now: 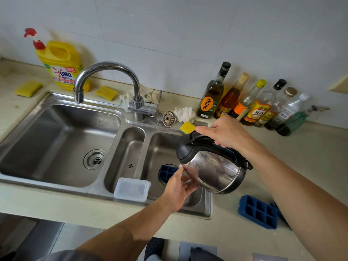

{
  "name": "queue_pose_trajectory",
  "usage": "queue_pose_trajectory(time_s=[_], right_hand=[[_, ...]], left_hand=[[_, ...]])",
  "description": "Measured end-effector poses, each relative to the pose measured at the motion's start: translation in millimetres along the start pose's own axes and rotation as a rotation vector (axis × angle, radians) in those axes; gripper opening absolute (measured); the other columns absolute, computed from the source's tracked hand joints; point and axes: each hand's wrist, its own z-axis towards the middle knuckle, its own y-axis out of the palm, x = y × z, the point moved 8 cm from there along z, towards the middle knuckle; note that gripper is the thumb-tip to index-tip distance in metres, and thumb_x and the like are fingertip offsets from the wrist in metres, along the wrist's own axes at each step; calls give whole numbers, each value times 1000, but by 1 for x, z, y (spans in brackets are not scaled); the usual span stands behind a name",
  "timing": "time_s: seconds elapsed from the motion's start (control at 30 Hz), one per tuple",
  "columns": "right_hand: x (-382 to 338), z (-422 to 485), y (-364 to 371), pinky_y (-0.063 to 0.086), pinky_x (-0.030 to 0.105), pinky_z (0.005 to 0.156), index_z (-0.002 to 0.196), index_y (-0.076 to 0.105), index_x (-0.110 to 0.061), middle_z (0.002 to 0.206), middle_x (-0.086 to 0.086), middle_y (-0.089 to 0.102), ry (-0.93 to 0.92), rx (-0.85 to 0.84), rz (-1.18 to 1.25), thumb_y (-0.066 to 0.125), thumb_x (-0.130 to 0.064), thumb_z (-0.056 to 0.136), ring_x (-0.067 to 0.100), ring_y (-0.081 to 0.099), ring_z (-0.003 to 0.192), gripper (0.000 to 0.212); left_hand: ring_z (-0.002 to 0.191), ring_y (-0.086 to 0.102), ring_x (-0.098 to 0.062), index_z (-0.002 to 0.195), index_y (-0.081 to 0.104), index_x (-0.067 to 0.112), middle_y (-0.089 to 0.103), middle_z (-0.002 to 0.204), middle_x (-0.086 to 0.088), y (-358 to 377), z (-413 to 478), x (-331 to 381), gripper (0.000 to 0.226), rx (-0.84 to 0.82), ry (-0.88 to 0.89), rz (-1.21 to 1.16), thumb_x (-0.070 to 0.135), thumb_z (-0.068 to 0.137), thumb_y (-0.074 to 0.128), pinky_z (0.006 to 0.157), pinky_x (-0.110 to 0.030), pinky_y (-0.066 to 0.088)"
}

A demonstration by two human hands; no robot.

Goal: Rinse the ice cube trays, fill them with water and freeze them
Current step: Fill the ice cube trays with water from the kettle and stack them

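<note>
Left hand [177,189] touches the tilted kettle [216,170]; right hand [227,132] grips its handle.

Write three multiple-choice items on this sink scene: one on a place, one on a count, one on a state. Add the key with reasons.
1. Where does the clear plastic box lie?
A. on the front rim of the sink
B. among the bottles
C. in the left basin

2. How many yellow sponges are in view?
A. one
B. three
C. five

3. How is the kettle placed?
A. upright on the counter
B. lying in the left basin
C. tilted over the right basin

Key:
1 A: it sits on the rim at the front of the small middle basin.
2 B: one is far left, a second is behind the tap, and a third is at the right basin's back edge.
3 C: the right hand grips its handle, and its top is tipped towards that basin.
</note>
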Motion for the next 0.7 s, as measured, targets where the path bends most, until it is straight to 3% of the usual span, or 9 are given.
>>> queue_pose_trajectory(time_s=[0.5,0.6,0.7], right_hand=[[-6,2,1,47,31,57,50,54,-8,53,13,65,-16,-18,-34,61,-68,86,19,58,47,70],[-7,2,1,42,28,53,47,49,-11,44,6,56,-8,-31,-18,62,-68,86,19,58,47,70],[-8,4,2,45,29,55,49,54,-9,47,6,59,-5,-42,-27,61,-68,86,18,56,45,71]], left_hand=[[106,73,-31,126,64,9,74,114,-18,-4,1,-2,45,-17,-14,-22,44,105,47,88,-42,60],[108,72,-32,125,64,8,74,114,-19,-4,2,-3,44,-23,-22,-39,44,105,47,87,-42,60],[108,72,-33,125,64,9,74,114,-19,-4,3,-3,43,-30,-26,-44,43,105,48,83,-41,61]])
